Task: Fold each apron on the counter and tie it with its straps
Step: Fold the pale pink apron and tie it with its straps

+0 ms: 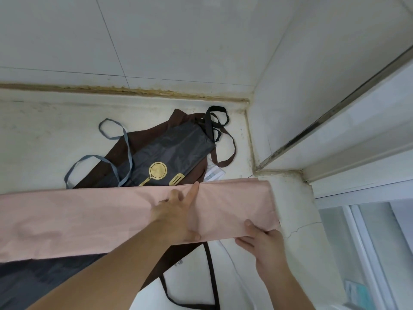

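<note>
R hand [260, 239] nearest, fingers pinching near edge of long folded pink cloth apron [100, 218] by its R end; L hand [178, 214] flat on top, fingers straight, pressing mid-strip; strip's long axis runs L–R across desk [44, 130]; next fold likely R end over toward L; beyond: dark grey plastic apron with gold pan print [169, 151].

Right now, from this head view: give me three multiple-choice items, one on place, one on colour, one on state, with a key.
1. Where does the pink apron lie?
A. Across the dark aprons
B. Under them
C. On the wall

2. What colour is the pan print on the black apron?
A. Red
B. Gold
C. White

3. What is the left hand doing?
A. Pressing flat on the pink apron
B. Tying a strap
C. Idle

Key: A, it covers their near part; B, gold on black; A, fingers straight while the right hand pinches the folded end.
</note>
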Demonstrator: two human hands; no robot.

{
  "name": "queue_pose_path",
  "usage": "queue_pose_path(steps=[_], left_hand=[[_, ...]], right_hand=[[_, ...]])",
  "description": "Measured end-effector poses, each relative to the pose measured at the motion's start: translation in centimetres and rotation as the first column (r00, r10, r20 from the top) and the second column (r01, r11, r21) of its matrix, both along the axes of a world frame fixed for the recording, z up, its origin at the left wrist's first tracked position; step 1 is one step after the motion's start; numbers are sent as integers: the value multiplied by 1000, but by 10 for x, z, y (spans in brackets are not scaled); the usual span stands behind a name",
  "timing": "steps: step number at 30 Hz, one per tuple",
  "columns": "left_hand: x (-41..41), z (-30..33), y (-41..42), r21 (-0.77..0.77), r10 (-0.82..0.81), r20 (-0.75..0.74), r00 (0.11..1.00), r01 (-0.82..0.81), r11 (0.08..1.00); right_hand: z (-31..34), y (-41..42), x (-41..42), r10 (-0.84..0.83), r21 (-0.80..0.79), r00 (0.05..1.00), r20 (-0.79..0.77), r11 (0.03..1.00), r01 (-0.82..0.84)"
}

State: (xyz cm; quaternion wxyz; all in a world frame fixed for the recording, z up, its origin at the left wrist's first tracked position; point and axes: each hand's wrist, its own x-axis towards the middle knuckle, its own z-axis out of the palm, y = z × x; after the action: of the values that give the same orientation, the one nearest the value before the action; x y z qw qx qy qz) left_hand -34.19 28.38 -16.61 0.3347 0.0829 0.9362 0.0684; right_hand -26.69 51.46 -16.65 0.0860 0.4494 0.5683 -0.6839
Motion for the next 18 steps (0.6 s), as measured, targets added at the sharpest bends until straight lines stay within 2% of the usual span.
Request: queue_pose_path(steps=[2,4,6,8,10,11,12,13,15,16,17,18], left_hand=[[0,3,1,3,6,-7,1000,-5,1000],[2,6,3,-10,4,-8,1000,-4,1000],[4,9,3,-26,-4,-3,1000,4,1000],[7,8,1,-17,-35,-15,999,35,999],[9,8,-4,105,-12,5,1000,11,994],[10,11,-9,221,63,70,996,-77,972],[11,16,-14,354,170,173,970,-222,909],[12,25,-23,472,278,300,912,-395,788],[13,43,-35,598,371,556,744,-668,443],[16,54,-49,592,369,681,633,-772,231],[17,66,-57,543,299,799,522,-840,15],[21,77,-70,477,205,873,443,-864,-161]], right_hand=[[-5,-3,-1,-126,53,992,-5,991,126],[-5,-11,-2,-154,4,988,0,988,154],[-3,-20,-3,-36,5,999,8,999,36],[1,-26,-8,59,111,998,2,992,-59],[12,-32,-13,71,252,996,-53,966,-55],[21,-38,-16,83,337,992,-91,940,-48],[32,-46,-16,110,426,987,-120,904,-49],[43,-59,-16,161,517,979,-128,853,-73],[63,-87,-15,323,655,940,-114,735,-174],[69,-109,-12,430,710,896,-105,664,-235],[73,-125,-10,564,780,821,-89,552,-294],[77,-145,-7,691,853,722,-41,401,-335]])
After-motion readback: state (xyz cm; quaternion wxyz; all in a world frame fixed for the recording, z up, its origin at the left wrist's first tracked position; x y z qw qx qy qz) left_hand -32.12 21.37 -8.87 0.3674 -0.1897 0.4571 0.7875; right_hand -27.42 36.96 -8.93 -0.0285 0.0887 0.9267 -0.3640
